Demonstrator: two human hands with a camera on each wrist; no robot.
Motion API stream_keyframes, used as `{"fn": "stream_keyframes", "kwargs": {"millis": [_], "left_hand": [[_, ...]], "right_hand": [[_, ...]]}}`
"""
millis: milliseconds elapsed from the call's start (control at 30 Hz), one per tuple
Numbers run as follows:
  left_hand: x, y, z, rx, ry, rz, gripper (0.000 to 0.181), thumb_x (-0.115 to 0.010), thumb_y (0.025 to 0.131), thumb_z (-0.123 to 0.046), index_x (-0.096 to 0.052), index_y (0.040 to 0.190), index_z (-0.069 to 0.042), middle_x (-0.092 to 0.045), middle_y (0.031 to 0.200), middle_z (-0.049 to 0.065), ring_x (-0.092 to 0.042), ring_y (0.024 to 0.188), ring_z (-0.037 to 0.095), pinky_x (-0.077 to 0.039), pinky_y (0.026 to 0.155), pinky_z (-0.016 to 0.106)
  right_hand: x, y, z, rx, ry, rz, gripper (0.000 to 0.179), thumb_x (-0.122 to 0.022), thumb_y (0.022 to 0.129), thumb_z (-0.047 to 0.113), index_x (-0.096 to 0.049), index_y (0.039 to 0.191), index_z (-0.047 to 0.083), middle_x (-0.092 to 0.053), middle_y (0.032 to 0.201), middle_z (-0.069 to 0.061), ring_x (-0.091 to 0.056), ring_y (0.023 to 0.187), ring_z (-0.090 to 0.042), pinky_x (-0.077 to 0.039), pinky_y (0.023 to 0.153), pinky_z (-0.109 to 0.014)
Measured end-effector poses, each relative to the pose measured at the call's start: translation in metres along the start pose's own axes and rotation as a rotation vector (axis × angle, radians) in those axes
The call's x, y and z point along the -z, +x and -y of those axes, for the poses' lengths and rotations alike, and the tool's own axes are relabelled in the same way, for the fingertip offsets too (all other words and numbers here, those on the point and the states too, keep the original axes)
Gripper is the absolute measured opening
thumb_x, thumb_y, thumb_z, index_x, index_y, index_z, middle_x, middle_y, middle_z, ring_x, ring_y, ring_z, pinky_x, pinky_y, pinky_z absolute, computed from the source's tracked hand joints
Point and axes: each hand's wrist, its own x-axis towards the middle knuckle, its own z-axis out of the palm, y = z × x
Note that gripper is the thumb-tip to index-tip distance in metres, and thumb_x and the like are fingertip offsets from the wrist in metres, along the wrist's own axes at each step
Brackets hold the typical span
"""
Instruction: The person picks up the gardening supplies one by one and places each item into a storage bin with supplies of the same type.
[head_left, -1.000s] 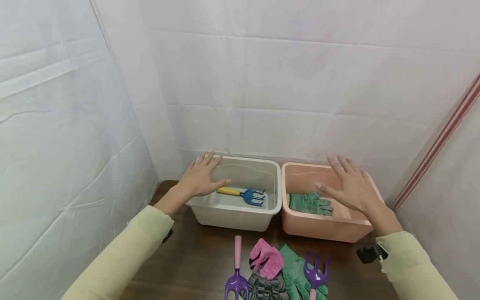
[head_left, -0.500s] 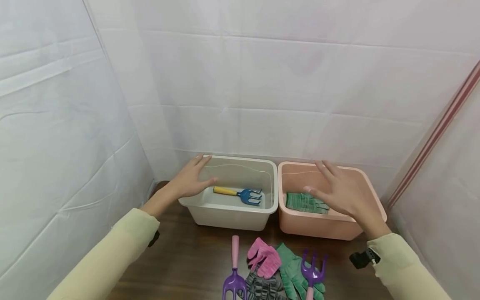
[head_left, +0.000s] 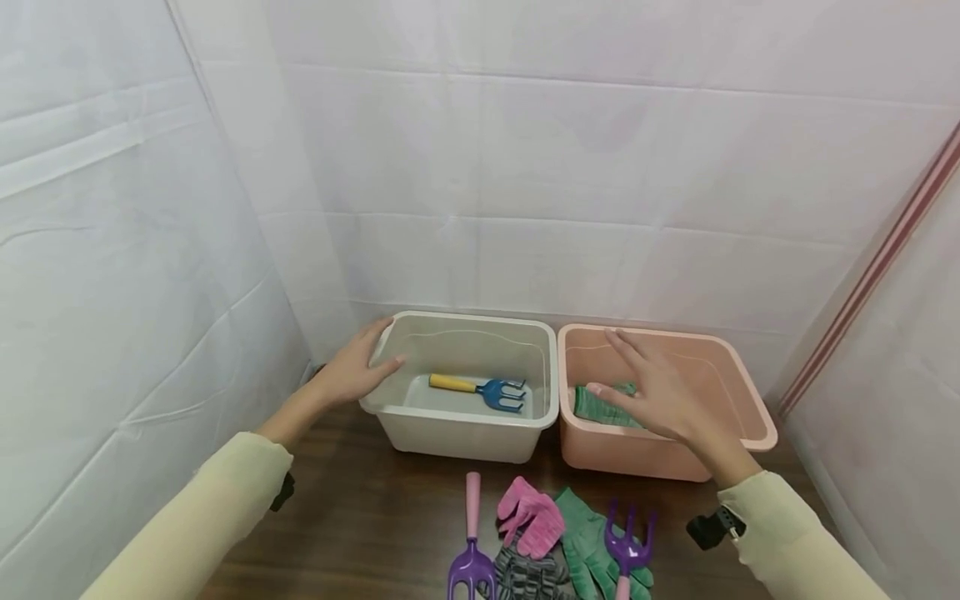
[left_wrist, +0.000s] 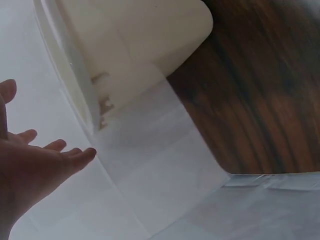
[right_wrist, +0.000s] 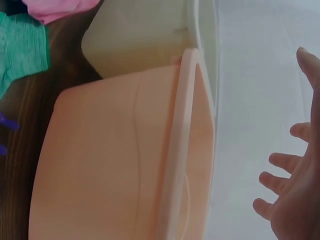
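Note:
My left hand (head_left: 352,367), fingers spread and holding nothing, is at the left end of a whitish bin (head_left: 465,422). In the left wrist view its fingertips are near the bin's rim (left_wrist: 75,75). Inside that bin lies a small hand fork (head_left: 480,388) with a yellow handle and blue tines. Over a pink bin (head_left: 637,450) hangs my right hand (head_left: 660,396), its fingers extended and nothing held. A green work glove (head_left: 600,407) lies in the pink bin, partly hidden by that hand. The right wrist view has the right hand (right_wrist: 295,185) above the pink rim (right_wrist: 180,140).
On the dark wooden table (head_left: 352,517), in front of the bins, lie a pink glove (head_left: 531,517), a grey glove (head_left: 528,575), another green glove (head_left: 585,533) and two purple hand forks, one left (head_left: 472,567) and one right (head_left: 628,546). White sheeting (head_left: 480,167) stands behind and at both sides.
Both hands have moved left. The left hand has gone from over the whitish bin to its left end; the right hand has come over the green glove, covering more of it.

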Motion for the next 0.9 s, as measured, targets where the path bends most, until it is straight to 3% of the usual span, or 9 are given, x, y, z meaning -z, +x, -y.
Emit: {"fn": "stream_keyframes", "kwargs": {"millis": [267, 567, 767, 900], "left_hand": [[0.003, -0.009, 0.011, 0.072, -0.107, 0.002, 0.08, -0.059, 0.109, -0.036, -0.02, 0.167, 0.001, -0.022, 0.17, 0.031, -0.022, 0.155, 0.052, -0.023, 0.121, 0.072], [-0.001, -0.018, 0.022, 0.14, -0.197, -0.005, 0.075, -0.057, 0.111, -0.029, -0.019, 0.166, 0.005, -0.026, 0.164, 0.038, -0.029, 0.149, 0.059, -0.029, 0.116, 0.074], [-0.009, -0.018, 0.034, 0.155, -0.368, 0.0, 0.072, -0.055, 0.112, -0.021, -0.014, 0.166, 0.005, -0.025, 0.164, 0.039, -0.03, 0.148, 0.06, -0.034, 0.116, 0.07], [-0.014, -0.019, 0.04, 0.163, -0.496, 0.017, 0.07, -0.052, 0.113, -0.017, -0.012, 0.166, 0.006, -0.024, 0.165, 0.038, -0.03, 0.15, 0.057, -0.035, 0.116, 0.068]], "right_hand": [[-0.006, 0.002, 0.023, 0.055, 0.06, -0.023, 0.093, -0.071, 0.097, 0.059, -0.03, 0.169, 0.017, -0.029, 0.172, -0.015, -0.029, 0.154, -0.048, -0.03, 0.115, -0.076], [-0.024, 0.002, 0.044, 0.158, 0.098, -0.011, 0.09, -0.074, 0.094, 0.057, -0.036, 0.167, 0.02, -0.037, 0.168, -0.012, -0.036, 0.151, -0.044, -0.037, 0.112, -0.073], [-0.034, 0.0, 0.058, 0.155, 0.12, 0.055, 0.091, -0.072, 0.093, 0.064, -0.033, 0.168, 0.028, -0.032, 0.171, -0.004, -0.031, 0.155, -0.038, -0.034, 0.116, -0.071], [-0.038, -0.001, 0.066, 0.169, 0.144, 0.057, 0.09, -0.072, 0.094, 0.063, -0.034, 0.167, 0.028, -0.033, 0.17, -0.004, -0.031, 0.155, -0.036, -0.034, 0.116, -0.07]]}}
